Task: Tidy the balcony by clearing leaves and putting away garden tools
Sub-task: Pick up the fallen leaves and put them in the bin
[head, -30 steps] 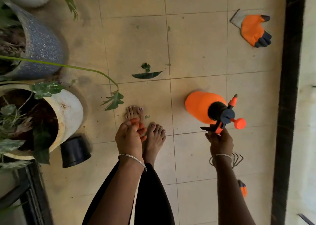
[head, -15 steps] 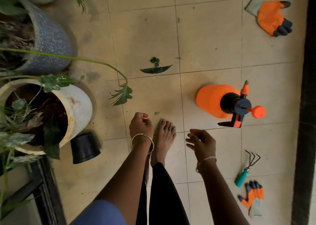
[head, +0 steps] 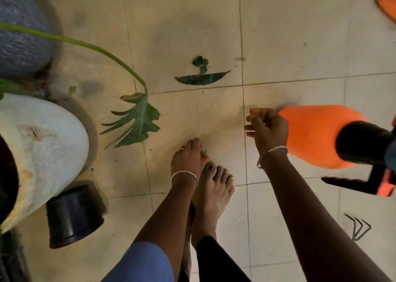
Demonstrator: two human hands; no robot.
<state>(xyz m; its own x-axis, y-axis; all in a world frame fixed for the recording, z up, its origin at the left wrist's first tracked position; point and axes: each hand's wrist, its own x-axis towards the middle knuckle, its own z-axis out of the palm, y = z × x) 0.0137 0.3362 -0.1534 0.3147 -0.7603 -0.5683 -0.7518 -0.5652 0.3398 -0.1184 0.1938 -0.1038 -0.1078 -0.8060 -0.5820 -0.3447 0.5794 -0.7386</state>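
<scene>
My left hand [head: 186, 156] reaches down to the tiled floor beside my bare foot [head: 214, 187], and its fingertips pinch a small green leaf piece [head: 203, 152]. My right hand [head: 267, 129] hovers with loosely curled fingers and holds nothing, just left of the orange pressure sprayer [head: 317, 132] lying on its side. A long dark leaf [head: 201, 78] and a small clover-like leaf [head: 200, 62] lie on the tiles ahead. The tines of a hand rake [head: 357, 228] show at the lower right. An orange glove [head: 387, 1] is cut off at the top right corner.
A white pot [head: 42, 149] stands at the left with a small black pot [head: 75, 215] tipped beside it. A blue-grey pot [head: 19, 46] is behind. A long stem with a lobed leaf [head: 137, 123] arches over the tiles.
The view has dropped closer to the floor. My left hand has gone down to the small leaf piece by my toes. My right hand has moved forward, beside the sprayer.
</scene>
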